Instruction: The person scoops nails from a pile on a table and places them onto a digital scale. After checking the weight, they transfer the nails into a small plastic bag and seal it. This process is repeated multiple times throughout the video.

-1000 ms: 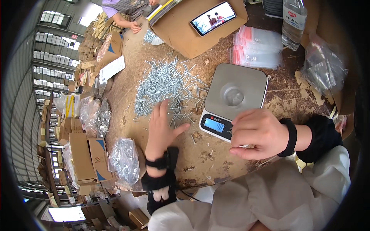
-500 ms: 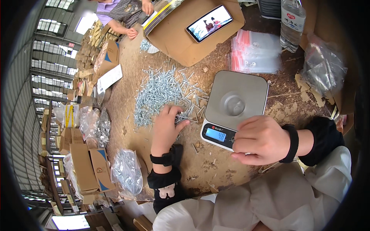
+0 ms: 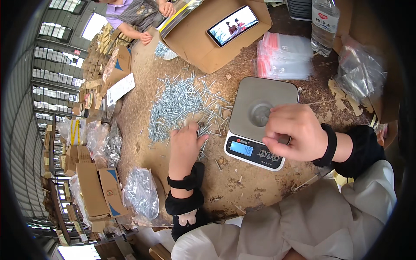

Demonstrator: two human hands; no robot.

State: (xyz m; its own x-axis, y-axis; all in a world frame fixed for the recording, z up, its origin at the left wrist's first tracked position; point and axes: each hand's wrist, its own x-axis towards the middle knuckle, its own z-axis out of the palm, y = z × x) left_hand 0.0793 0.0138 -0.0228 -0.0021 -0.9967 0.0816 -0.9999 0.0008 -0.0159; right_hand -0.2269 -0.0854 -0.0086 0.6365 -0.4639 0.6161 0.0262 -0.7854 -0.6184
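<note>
My left hand (image 3: 185,145) lies open, fingers on the screws (image 3: 180,104); my right hand (image 3: 294,132), loosely curled and holding nothing visible, hovers over the scale (image 3: 260,119).

A loose pile of silver screws (image 3: 180,104) sprawls across the worn brown tabletop just left of a grey digital scale (image 3: 260,121); its near edge lies under the left hand (image 3: 185,149); the right hand (image 3: 294,132) hovers, fingers curled, over the scale's steel platform.
</note>
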